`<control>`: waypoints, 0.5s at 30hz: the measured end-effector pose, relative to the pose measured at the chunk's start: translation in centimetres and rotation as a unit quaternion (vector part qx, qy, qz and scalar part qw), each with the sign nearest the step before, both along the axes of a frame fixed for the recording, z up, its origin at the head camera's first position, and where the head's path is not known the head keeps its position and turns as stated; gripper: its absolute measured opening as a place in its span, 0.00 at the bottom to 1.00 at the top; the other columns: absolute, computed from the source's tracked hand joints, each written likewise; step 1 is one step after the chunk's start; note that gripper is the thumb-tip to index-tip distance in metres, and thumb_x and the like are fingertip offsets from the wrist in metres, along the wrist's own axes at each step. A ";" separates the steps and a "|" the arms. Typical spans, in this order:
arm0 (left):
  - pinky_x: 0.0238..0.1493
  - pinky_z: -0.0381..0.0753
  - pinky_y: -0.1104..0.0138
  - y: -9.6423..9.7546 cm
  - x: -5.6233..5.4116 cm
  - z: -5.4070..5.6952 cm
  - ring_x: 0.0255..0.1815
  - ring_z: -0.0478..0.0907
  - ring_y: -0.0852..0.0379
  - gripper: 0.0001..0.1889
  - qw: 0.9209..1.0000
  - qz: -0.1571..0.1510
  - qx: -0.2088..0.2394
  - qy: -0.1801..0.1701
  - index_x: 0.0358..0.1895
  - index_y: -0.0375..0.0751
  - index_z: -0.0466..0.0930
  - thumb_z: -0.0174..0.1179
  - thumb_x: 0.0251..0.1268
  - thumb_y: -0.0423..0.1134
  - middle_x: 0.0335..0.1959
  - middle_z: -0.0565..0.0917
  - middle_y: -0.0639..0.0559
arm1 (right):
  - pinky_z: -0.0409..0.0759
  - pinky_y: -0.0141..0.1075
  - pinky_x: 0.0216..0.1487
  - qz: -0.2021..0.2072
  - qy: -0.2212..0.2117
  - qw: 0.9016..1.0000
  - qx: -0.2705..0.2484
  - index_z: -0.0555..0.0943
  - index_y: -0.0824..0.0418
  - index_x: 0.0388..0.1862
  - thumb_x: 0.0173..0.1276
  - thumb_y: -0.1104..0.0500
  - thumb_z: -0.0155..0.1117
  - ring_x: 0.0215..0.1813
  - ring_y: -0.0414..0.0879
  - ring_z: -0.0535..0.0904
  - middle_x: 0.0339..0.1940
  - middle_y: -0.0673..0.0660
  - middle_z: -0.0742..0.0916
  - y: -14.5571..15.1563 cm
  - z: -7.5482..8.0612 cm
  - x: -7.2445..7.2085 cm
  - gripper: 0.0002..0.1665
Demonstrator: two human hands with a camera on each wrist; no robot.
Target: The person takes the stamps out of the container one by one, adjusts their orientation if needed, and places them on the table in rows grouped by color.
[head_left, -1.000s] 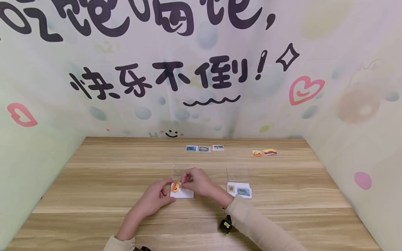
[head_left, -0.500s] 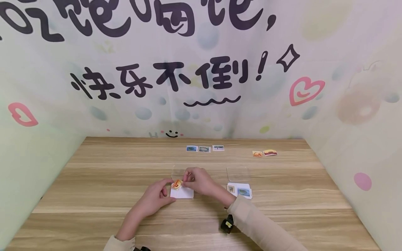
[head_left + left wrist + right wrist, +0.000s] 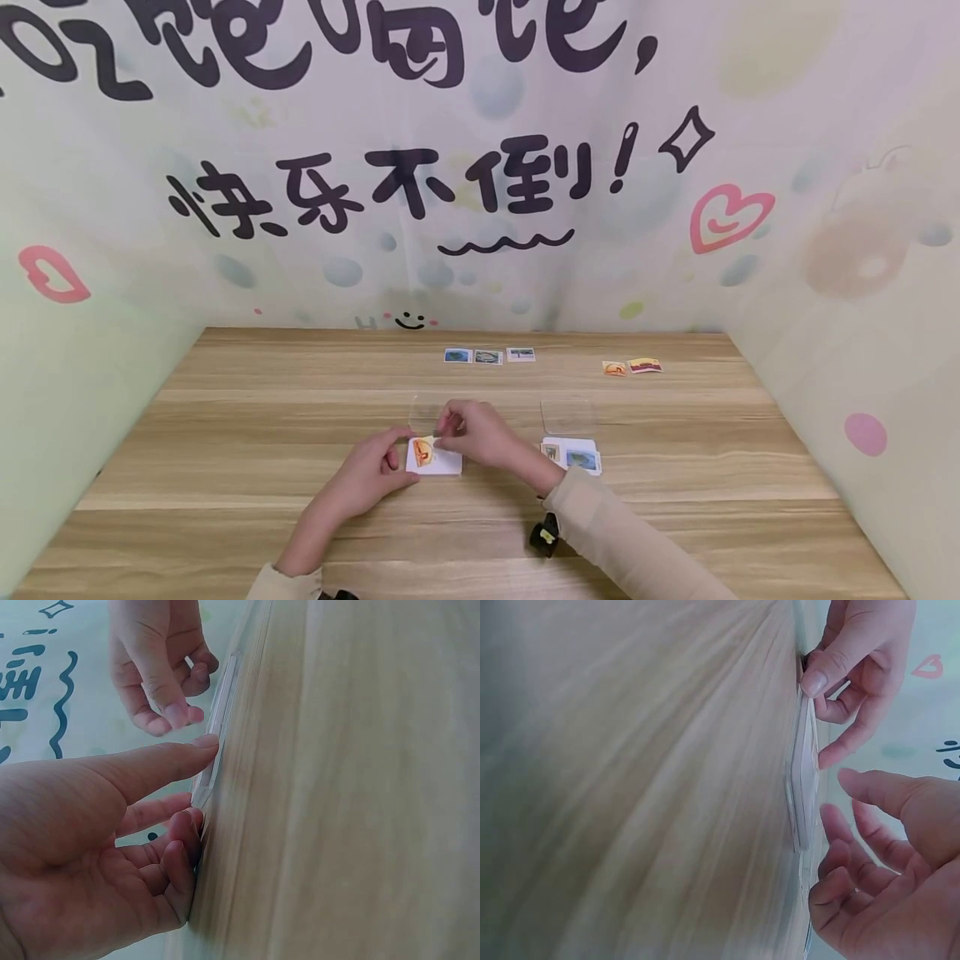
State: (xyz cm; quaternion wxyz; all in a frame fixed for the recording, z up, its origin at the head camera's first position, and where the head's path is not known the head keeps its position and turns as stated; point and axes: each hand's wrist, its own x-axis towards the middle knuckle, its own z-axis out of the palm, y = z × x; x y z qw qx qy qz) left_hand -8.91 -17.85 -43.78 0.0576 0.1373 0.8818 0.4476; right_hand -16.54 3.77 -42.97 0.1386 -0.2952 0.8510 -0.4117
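Observation:
My left hand (image 3: 372,468) holds the left end of a shallow clear plastic case (image 3: 201,796) with white card (image 3: 448,464) in it, thumb at its near edge and a finger at the far one. On the card's left part lies a small orange and yellow picture stamp (image 3: 424,452). Close over the card's right side is my right hand (image 3: 474,433), fingertips near the stamp's upper right corner. In the right wrist view, the thumb and forefinger of my right hand (image 3: 900,862) stand apart, with nothing visible between them.
A second white card (image 3: 577,445) with two stamps lies to the right, near a clear plastic piece (image 3: 567,415). Another clear piece (image 3: 424,410) is partly hidden behind my right hand. Farther back lie three bluish stamps (image 3: 488,357) and two orange-red ones (image 3: 646,365).
The orange stamp has turned and shifted slightly right on the white card, tilting half a second ago and now lying flatter. My right hand has moved slightly right; my left hand has stayed still.

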 end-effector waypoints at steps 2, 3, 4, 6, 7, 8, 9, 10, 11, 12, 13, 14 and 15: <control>0.30 0.69 0.72 0.0 0.0 0.0 0.28 0.67 0.64 0.29 1.000 -0.002 0.000 0.002 0.63 0.26 0.76 0.76 0.61 0.33 0.32 0.75 0.51 | 0.75 0.29 0.37 0.006 -0.002 1.000 0.019 0.84 0.64 0.40 0.65 0.67 0.77 0.35 0.38 0.76 0.31 0.50 0.84 -0.2 -0.1 0.0 0.09; 0.30 0.69 0.72 -0.1 0.0 0.0 0.28 0.67 0.65 0.29 1.000 -0.002 -0.001 0.002 0.63 0.26 0.76 0.76 0.61 0.33 0.32 0.75 0.51 | 0.74 0.29 0.36 0.008 -0.002 0.999 0.031 0.84 0.63 0.41 0.65 0.66 0.77 0.34 0.38 0.75 0.30 0.49 0.83 -0.4 -0.1 -0.1 0.10; 0.30 0.69 0.72 -0.1 0.0 0.0 0.28 0.67 0.65 0.29 1.000 -0.002 -0.001 0.002 0.63 0.26 0.76 0.76 0.61 0.33 0.32 0.75 0.51 | 0.72 0.29 0.35 0.009 -0.001 0.999 0.043 0.85 0.63 0.43 0.65 0.65 0.78 0.33 0.38 0.74 0.29 0.48 0.82 -0.5 -0.1 -0.1 0.11; 0.30 0.69 0.72 -0.1 0.0 0.0 0.28 0.67 0.65 0.29 1.000 -0.003 -0.001 0.003 0.63 0.26 0.76 0.76 0.61 0.33 0.32 0.75 0.51 | 0.70 0.29 0.33 0.009 -0.002 0.998 0.062 0.85 0.62 0.45 0.64 0.63 0.80 0.31 0.38 0.72 0.29 0.48 0.80 -0.7 -0.1 -0.1 0.13; 0.30 0.69 0.72 -0.1 0.0 0.0 0.28 0.68 0.65 0.30 1.000 -0.003 0.000 0.002 0.63 0.25 0.76 0.76 0.61 0.33 0.32 0.75 0.51 | 0.69 0.29 0.33 0.007 -0.003 0.998 0.068 0.85 0.61 0.45 0.63 0.62 0.81 0.31 0.38 0.71 0.29 0.48 0.80 -0.8 -0.1 0.0 0.15; 0.30 0.70 0.72 -0.1 0.0 0.0 0.27 0.68 0.65 0.30 1.000 -0.003 0.000 0.002 0.63 0.25 0.76 0.76 0.61 0.33 0.32 0.75 0.51 | 0.68 0.29 0.32 0.005 -0.004 0.997 0.073 0.86 0.61 0.46 0.63 0.61 0.81 0.30 0.38 0.71 0.28 0.48 0.79 -0.9 -0.1 0.0 0.15; 0.30 0.70 0.72 -0.1 0.1 0.0 0.27 0.68 0.65 0.30 1.000 -0.003 0.001 0.002 0.63 0.25 0.76 0.76 0.61 0.33 0.32 0.75 0.51 | 0.68 0.29 0.32 0.004 -0.004 0.997 0.077 0.86 0.61 0.46 0.62 0.60 0.82 0.30 0.39 0.70 0.28 0.48 0.79 -0.9 -0.1 0.0 0.16; 0.29 0.70 0.72 0.0 0.1 0.0 0.27 0.68 0.65 0.30 1.000 -0.003 0.002 0.002 0.63 0.25 0.76 0.76 0.61 0.33 0.32 0.75 0.51 | 0.67 0.29 0.32 0.003 -0.005 0.997 0.079 0.86 0.61 0.46 0.61 0.60 0.83 0.30 0.39 0.69 0.27 0.48 0.79 -1.0 0.0 0.1 0.17; 0.29 0.70 0.72 0.0 0.1 0.0 0.27 0.68 0.65 0.30 1.000 -0.003 0.002 0.002 0.64 0.25 0.76 0.76 0.61 0.33 0.32 0.75 0.51 | 0.66 0.29 0.32 0.003 -0.005 0.997 0.080 0.86 0.61 0.45 0.61 0.60 0.83 0.29 0.39 0.69 0.27 0.48 0.78 -1.0 0.0 0.1 0.17; 0.29 0.70 0.72 0.0 0.1 0.0 0.27 0.68 0.65 0.30 1.000 -0.003 0.003 0.002 0.63 0.25 0.76 0.76 0.61 0.33 0.32 0.75 0.51 | 0.66 0.29 0.32 0.002 -0.005 0.997 0.081 0.86 0.61 0.45 0.60 0.60 0.83 0.29 0.39 0.69 0.27 0.48 0.78 -1.1 0.0 0.1 0.17; 0.29 0.70 0.72 -0.1 0.1 0.0 0.27 0.68 0.65 0.30 1.000 -0.003 0.003 0.003 0.63 0.25 0.76 0.76 0.61 0.33 0.32 0.75 0.51 | 0.66 0.29 0.32 0.002 -0.005 0.997 0.081 0.86 0.61 0.45 0.60 0.60 0.83 0.29 0.39 0.69 0.27 0.48 0.78 -1.1 0.1 0.1 0.17; 0.29 0.70 0.72 -0.1 0.1 0.0 0.27 0.68 0.65 0.30 1.000 -0.004 0.003 0.003 0.63 0.25 0.76 0.76 0.61 0.33 0.32 0.75 0.51 | 0.66 0.30 0.32 0.001 -0.005 0.997 0.081 0.86 0.61 0.44 0.60 0.60 0.83 0.29 0.39 0.69 0.27 0.48 0.78 -1.1 0.1 0.1 0.17; 0.29 0.70 0.72 -0.1 0.0 0.0 0.27 0.67 0.65 0.29 1.000 -0.004 0.004 0.003 0.63 0.25 0.76 0.76 0.61 0.33 0.32 0.75 0.51 | 0.66 0.30 0.32 -0.001 -0.006 0.997 0.079 0.86 0.61 0.44 0.60 0.60 0.84 0.30 0.39 0.69 0.27 0.48 0.78 -1.1 0.1 0.1 0.17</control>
